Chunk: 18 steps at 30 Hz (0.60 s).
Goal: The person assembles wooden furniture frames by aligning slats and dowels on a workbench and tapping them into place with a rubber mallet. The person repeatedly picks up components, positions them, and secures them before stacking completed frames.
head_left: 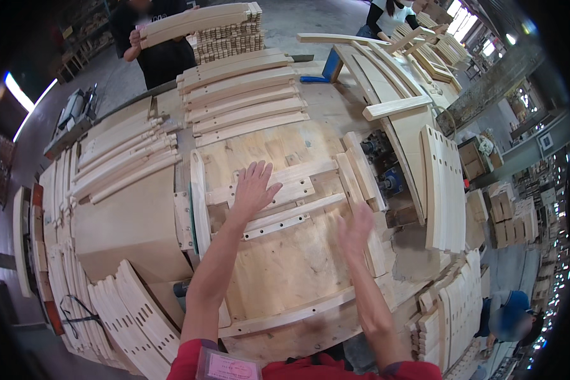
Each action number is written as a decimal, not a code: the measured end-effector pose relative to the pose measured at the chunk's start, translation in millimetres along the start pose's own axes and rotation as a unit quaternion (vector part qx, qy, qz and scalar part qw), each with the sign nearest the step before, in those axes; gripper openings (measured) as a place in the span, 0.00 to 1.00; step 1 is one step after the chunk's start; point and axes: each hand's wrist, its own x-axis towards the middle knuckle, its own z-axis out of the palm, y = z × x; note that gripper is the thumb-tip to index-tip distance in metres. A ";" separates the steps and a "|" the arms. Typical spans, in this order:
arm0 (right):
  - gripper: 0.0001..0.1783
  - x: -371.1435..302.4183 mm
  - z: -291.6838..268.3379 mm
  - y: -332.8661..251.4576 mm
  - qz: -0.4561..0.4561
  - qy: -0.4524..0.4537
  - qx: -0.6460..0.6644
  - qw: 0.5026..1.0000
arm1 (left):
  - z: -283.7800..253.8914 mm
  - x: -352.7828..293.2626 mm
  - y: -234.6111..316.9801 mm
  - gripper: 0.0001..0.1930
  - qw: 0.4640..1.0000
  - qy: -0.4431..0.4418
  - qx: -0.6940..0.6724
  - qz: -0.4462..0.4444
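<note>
My left hand lies flat with spread fingers on the pale wooden crosspieces in the middle of the plywood board. A lower crosspiece with dark holes runs below them. To the right, my right hand is blurred, its fingers stretched out and nothing visible in it. It is over or beside a long wooden side piece; contact cannot be made out. Another long upright piece stands at the board's left side. A curved rail with small holes lies along the near edge.
Curved slats lie in rows beyond the board. Wooden parts and slotted slats are piled at left. Dark metal fittings sit right of the board, beside a slatted panel. One person carries slats; others work farther off.
</note>
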 end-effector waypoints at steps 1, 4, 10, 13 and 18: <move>0.34 -13.0 -24.3 32.0 0.019 0.006 -0.082 0.996 | 7.7 5.6 4.8 0.34 1.000 -0.025 -0.002 0.012; 0.36 -38.1 -66.1 88.5 0.145 -0.154 -0.119 0.970 | 19.1 15.0 27.5 0.33 0.994 -0.100 -0.049 -0.009; 0.34 -54.3 -55.2 106.7 0.099 -0.150 -0.033 0.983 | 14.0 10.8 25.7 0.31 0.994 -0.099 -0.051 -0.023; 0.35 -54.6 -54.2 101.1 0.116 -0.163 -0.035 0.979 | 11.4 10.7 23.7 0.31 0.993 -0.107 -0.038 -0.029; 0.36 -58.9 -53.9 113.3 0.081 -0.136 -0.058 0.986 | 14.4 13.3 31.7 0.31 0.993 -0.106 -0.045 -0.035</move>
